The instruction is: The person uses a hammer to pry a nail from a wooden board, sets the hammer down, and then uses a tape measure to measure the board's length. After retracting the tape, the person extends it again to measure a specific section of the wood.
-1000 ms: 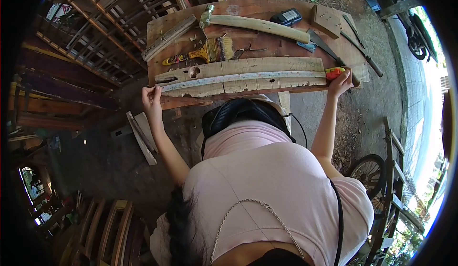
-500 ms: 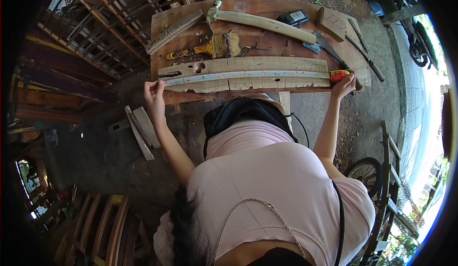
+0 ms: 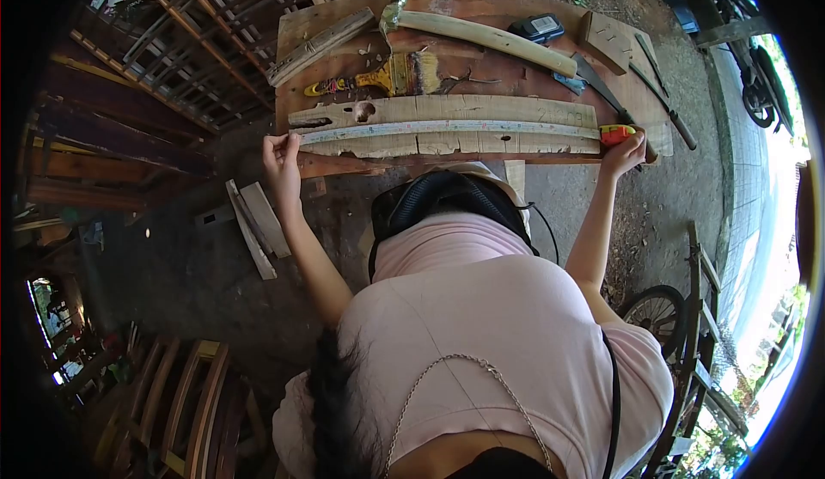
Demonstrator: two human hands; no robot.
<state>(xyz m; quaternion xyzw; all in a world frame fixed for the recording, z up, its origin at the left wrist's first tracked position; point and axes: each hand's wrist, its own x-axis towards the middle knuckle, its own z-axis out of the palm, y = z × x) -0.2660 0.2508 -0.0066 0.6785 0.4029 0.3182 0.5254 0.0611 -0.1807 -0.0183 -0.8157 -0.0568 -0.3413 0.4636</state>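
Observation:
A rough wooden board (image 3: 387, 112) with a knot hole lies along the near edge of the table. Stretched lengthwise over it is the white blade of a tape measure (image 3: 616, 134), whose case is red and yellow. My left hand (image 3: 282, 154) pinches the blade's end at the board's left end. At the opposite end, my right hand (image 3: 626, 153) is closed around the case, just past the board's edge. Beyond the board lie a paintbrush (image 3: 400, 75) with a yellow handle and a claw hammer (image 3: 490, 43) with a wooden handle.
On the wooden table (image 3: 344, 15) also lie a wood strip (image 3: 320, 47), a dark box-shaped device (image 3: 536, 28), a wood block with nails (image 3: 603, 42), a long blade (image 3: 601, 88) and a thin dark-handled tool (image 3: 679, 127). Wood offcuts (image 3: 262, 221) lean below the left side.
The view has shifted slightly, so the table sits a little higher and further right. Both hands keep hold of the stretched tape measure.

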